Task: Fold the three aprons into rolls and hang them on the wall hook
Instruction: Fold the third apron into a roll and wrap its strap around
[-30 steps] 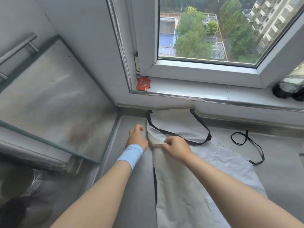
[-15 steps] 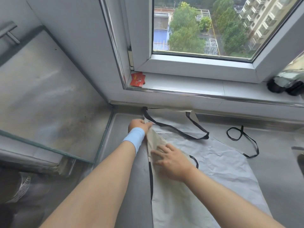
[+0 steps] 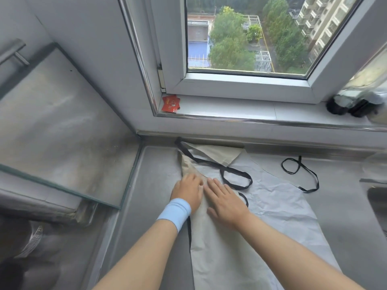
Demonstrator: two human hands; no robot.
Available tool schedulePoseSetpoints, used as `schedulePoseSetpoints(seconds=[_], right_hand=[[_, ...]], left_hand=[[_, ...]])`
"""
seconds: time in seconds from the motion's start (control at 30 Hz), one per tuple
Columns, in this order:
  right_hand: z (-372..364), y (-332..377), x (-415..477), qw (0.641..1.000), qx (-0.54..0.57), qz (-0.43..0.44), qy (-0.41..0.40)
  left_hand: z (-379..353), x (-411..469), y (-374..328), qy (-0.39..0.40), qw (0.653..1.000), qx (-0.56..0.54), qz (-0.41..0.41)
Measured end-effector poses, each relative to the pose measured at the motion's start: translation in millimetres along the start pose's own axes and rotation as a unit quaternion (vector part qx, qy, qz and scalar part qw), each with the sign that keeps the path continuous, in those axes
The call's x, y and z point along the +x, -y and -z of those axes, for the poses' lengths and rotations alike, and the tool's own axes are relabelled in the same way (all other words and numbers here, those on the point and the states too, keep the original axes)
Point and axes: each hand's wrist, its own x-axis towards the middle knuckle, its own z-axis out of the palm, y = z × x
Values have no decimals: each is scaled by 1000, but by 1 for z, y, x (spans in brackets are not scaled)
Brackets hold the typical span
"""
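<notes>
The pale grey-beige cloth apron (image 3: pixel 272 216) lies spread on the steel worktop (image 3: pixel 339 206) below the window, with its left long edge turned over into a narrow flap. I judge I am on the lengthwise fold, flattening it before any rolling. Next the far side needs folding in, with the black neck strap (image 3: pixel 236 174) tucked clear. My left hand (image 3: pixel 187 192) and right hand (image 3: pixel 227 200) lie side by side, fingers straight, pressing the flap and gripping nothing.

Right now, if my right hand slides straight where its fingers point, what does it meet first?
Probably the strap on the apron, though it may brush the left hand first.
</notes>
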Motion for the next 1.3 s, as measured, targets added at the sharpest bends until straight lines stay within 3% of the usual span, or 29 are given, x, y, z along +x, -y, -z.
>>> schedulePoseSetpoints(seconds=[0.1,0.2,0.3,0.37,0.43,0.53,0.7,0.8,0.97,1.13,1.3], right_hand=[[3,-9,-18,1000,9,-21,-16],[-2,-28,-46,997,10,-34,-71],[-6,-53,-77,994,17,-94,-49],[-6,-66,-95,991,31,-123,-32],[-7,-77,-111,990,39,-131,-21],[-8,-89,-139,991,36,-127,-10],[-18,-112,-191,980,92,-171,46],[-32,-126,-218,977,96,-171,88],[-44,-121,-243,966,103,-238,4],[-48,-108,-264,911,198,-361,-21],[-57,-106,-281,886,212,-411,-35]], left_hand=[[-14,-10,8,134,987,69,59],[-10,-6,3,184,969,134,91],[-4,-10,-26,128,978,133,92],[-8,-22,-51,59,992,91,59],[-18,-40,-78,37,998,57,18],[-41,-67,-118,76,996,52,-4],[-73,-93,-146,208,973,98,39],[-76,-107,-156,194,976,96,28],[-83,-150,-181,81,990,96,60],[-93,-178,-193,145,982,90,87],[-103,-191,-196,167,976,112,82]])
